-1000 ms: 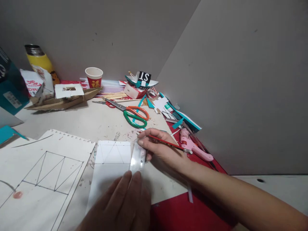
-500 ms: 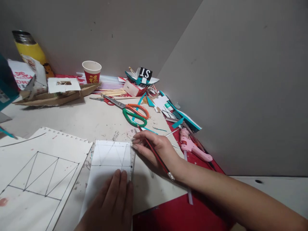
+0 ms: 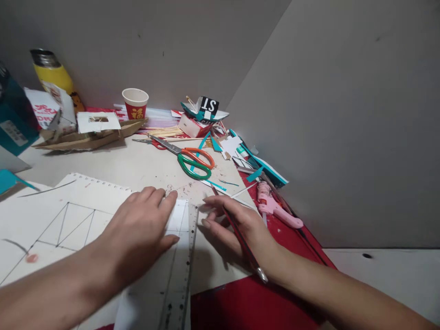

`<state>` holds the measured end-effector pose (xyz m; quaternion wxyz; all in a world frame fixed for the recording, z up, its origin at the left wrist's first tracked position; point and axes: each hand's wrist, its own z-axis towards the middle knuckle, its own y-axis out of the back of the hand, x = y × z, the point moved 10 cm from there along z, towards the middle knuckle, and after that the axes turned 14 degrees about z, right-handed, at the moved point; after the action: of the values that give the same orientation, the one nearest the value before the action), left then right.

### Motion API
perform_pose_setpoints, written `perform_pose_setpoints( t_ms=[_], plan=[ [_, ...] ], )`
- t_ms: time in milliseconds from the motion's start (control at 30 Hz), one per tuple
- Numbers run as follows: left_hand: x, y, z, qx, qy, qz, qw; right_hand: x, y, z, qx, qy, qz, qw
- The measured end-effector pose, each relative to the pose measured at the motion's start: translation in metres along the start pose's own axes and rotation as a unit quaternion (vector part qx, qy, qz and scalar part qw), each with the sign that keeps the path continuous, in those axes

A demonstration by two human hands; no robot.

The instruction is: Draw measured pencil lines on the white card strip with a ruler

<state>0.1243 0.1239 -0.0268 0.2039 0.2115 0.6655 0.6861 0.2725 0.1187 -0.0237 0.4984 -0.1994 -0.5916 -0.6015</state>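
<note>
Paper strip [image 3: 178, 216] — left hand [image 3: 146, 220] shifted up over its top, unclenched, right hand [image 3: 256, 234] grasping pencil [image 3: 238, 233]

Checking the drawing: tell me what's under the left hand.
The left hand overlaps the narrow white sheet and notebook page, whose lines show around it; anything directly beneath is hidden.

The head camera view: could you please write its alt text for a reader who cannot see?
The left hand lies over a white sheet with drawn lines and a clear ruler along its right side. Beside it, the right hand holds a dark red pencil. Scissors and a pink glue gun lie farther off.
</note>
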Motion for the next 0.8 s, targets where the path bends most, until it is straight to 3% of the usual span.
perform_pose_setpoints(
  t_ms=[100, 267, 367, 567, 700, 800],
  plan=[
    [0.015, -0.007, 0.018, 0.103, 0.02, -0.03, 0.994, 0.003, -0.007, -0.02, 0.032, -0.031, -0.003, 0.999],
    [0.026, -0.008, 0.026, 0.137, 0.053, -0.085, 0.986, 0.025, -0.024, -0.048, 0.056, 0.048, -0.061, 0.995],
    [0.028, -0.007, 0.025, 0.152, 0.058, -0.174, 0.971, 0.021, -0.031, -0.049, 0.056, 0.02, -0.068, 0.996],
    [0.028, 0.001, 0.012, 0.151, 0.069, -0.398, 0.902, 0.004, -0.034, -0.035, 0.017, -0.12, 0.053, 0.991],
    [0.036, -0.003, -0.004, 0.131, 0.131, -0.494, 0.849, -0.005, -0.036, -0.031, -0.005, -0.183, 0.181, 0.966],
    [0.043, -0.003, -0.02, 0.095, 0.191, -0.539, 0.815, -0.006, -0.034, -0.026, 0.007, -0.187, 0.222, 0.957]
  ],
)
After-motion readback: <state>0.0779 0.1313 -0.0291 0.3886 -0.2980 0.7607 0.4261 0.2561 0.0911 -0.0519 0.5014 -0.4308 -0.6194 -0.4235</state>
